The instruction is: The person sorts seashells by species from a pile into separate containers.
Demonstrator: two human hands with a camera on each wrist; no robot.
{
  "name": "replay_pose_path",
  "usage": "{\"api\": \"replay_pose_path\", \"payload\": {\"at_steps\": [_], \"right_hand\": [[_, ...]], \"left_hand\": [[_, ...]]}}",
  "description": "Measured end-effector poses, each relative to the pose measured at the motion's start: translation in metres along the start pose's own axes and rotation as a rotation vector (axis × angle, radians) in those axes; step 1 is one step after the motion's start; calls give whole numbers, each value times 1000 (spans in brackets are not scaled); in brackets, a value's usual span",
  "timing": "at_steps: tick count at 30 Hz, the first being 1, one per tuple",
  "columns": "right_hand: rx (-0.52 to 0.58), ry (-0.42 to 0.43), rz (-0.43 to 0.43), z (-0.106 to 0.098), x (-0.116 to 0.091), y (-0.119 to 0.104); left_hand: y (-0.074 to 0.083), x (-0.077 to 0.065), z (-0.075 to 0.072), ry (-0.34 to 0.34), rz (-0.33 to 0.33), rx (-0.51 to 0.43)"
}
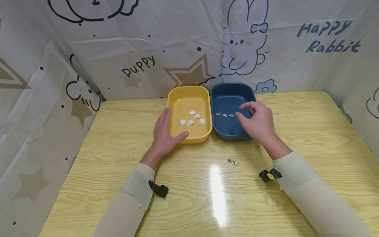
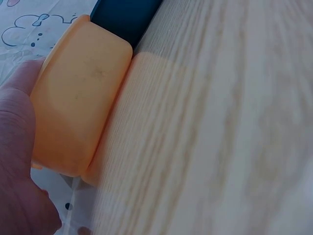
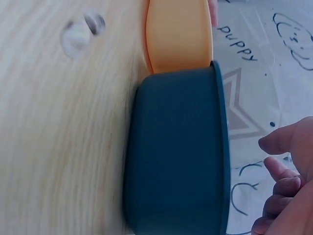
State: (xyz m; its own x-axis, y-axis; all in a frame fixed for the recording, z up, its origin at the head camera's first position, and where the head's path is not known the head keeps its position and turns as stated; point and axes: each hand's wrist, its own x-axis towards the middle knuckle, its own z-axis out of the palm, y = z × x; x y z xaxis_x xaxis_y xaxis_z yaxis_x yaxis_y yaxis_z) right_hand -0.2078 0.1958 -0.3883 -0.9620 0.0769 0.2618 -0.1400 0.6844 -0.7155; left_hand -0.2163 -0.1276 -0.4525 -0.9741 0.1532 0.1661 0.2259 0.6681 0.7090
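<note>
My left hand [image 1: 164,134] rests against the left side of a yellow bin [image 1: 189,140], its fingers straight along the wall and its thumb over the front rim. Inside that bin lie several white shells [image 1: 190,122]. Over the right side of a dark blue bin [image 1: 232,137] hovers my right hand [image 1: 258,120], thumb and index finger apart with nothing visible between them. Three small greyish shells [image 1: 225,115] lie in a row in the blue bin. The right wrist view shows the right hand [image 3: 298,166] beyond the bin's rim.
Two small shells [image 1: 235,163] lie on the wooden table [image 1: 183,184] in front of the blue bin. Both bins stand side by side at the table's back edge. A printed cloth [image 1: 183,39] hangs behind and at the sides.
</note>
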Motion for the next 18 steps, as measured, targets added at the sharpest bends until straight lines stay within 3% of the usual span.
{"api": "replay_pose_path", "payload": {"at_steps": [18], "right_hand": [[-57,-107,-168,-8,-59,5]], "left_hand": [[1,-1,0,-2,-3,-9]]}}
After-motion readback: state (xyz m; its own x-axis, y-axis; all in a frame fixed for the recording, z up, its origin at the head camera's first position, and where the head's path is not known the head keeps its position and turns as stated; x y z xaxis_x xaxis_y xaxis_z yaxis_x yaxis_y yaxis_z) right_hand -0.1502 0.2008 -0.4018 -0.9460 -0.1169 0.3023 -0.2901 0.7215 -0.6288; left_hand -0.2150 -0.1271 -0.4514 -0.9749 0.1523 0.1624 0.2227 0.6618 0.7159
